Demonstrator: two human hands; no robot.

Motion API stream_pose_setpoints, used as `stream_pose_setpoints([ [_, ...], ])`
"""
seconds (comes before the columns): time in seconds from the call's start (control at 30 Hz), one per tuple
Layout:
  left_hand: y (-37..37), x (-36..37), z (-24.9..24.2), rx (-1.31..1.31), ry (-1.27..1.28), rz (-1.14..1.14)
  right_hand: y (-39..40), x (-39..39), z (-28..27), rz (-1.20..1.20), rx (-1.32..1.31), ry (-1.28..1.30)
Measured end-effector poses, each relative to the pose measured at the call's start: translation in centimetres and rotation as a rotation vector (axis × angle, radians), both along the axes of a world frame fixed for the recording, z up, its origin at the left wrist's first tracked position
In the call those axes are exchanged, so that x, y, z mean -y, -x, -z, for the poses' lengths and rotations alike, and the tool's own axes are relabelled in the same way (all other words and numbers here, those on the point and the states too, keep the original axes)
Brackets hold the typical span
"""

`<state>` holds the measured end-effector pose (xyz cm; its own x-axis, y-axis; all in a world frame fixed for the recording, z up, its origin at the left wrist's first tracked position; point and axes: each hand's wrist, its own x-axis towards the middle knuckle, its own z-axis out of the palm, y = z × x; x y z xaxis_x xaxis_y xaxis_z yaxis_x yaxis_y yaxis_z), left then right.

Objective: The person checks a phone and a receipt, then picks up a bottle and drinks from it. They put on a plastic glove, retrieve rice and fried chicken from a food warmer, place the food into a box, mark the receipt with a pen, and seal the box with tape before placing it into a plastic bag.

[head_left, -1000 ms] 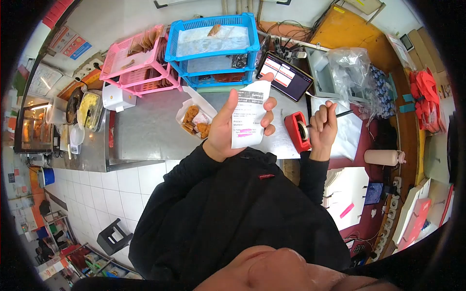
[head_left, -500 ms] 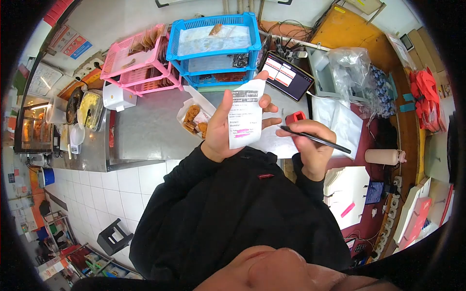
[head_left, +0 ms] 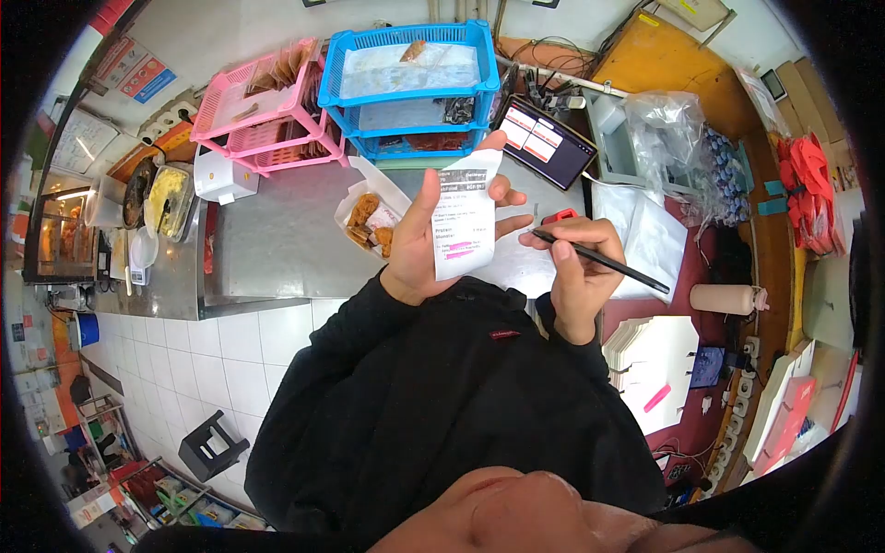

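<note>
My left hand holds up a printed paper receipt with pink highlighter marks on its lower part. Its thumb lies along the left side and its fingers show past the right edge. Just to the right, my right hand grips a black pen between thumb and fingers, the pen's left end near the receipt but apart from it. Behind my left hand, an open white box with fried food rests on the metal counter.
Blue tiered trays and a pink rack stand at the back. Right of them are a tablet, plastic bags and a pale bottle. Stacked white cartons lie at lower right.
My right hand, with the pen, has shifted slightly left and its fingers have changed position a little. My left hand and the receipt have hardly moved.
</note>
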<state>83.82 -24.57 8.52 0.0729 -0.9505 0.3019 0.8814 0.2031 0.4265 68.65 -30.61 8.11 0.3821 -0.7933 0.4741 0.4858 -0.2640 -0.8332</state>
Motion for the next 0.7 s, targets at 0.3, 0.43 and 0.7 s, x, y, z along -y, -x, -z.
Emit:
stream_pose_setpoints([
  [0.3,0.6,0.0,0.0,0.044,-0.025,-0.021,-0.5,-1.1,-0.8,-0.081,-0.258,0.274],
  [0.43,0.7,-0.2,0.0,0.055,-0.039,-0.031,-1.2,-1.1,0.0,0.012,-0.328,0.387],
  [0.7,0.6,-0.2,0.6,-0.024,-0.027,-0.028,-0.9,-1.0,-0.4,-0.005,-0.366,0.291],
])
